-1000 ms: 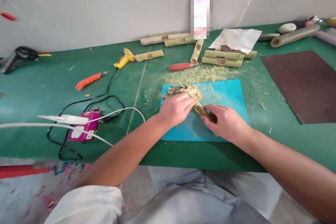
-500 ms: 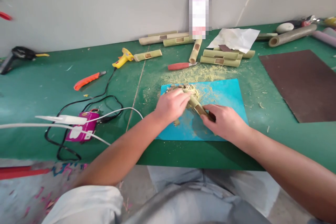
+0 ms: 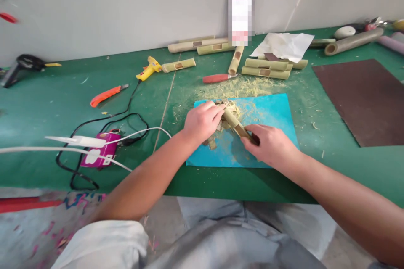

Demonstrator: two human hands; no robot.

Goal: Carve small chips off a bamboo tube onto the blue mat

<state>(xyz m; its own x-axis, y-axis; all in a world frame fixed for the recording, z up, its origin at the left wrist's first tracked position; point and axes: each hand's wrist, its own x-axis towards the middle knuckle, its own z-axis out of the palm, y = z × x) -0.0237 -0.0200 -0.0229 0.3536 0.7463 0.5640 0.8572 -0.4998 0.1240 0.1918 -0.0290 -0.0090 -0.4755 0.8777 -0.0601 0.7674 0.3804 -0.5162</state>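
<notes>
A short bamboo tube (image 3: 232,120) with a rectangular opening cut in its side lies tilted between my hands. My right hand (image 3: 268,143) grips its near end, thumb and fingers closed round it. At the far end is my left hand (image 3: 202,121), fingers closed together, with the fingertips against or just beside the tube's end. Whatever sits under those fingers is hidden. Below both hands is a blue mat (image 3: 277,113), with a heap of pale shavings and brown scraps (image 3: 232,108) on it by my left fingertips.
Behind the mat lie a red-handled knife (image 3: 216,78) and several cut bamboo tubes (image 3: 267,71). To the left are an orange utility knife (image 3: 107,96), a yellow glue gun (image 3: 150,68) and a purple power strip (image 3: 107,147) with cables. A dark brown sheet (image 3: 362,101) lies right.
My left hand has slid slightly left and back along the tube, showing more of its far end and the brown scraps. The right hand keeps its grip.
</notes>
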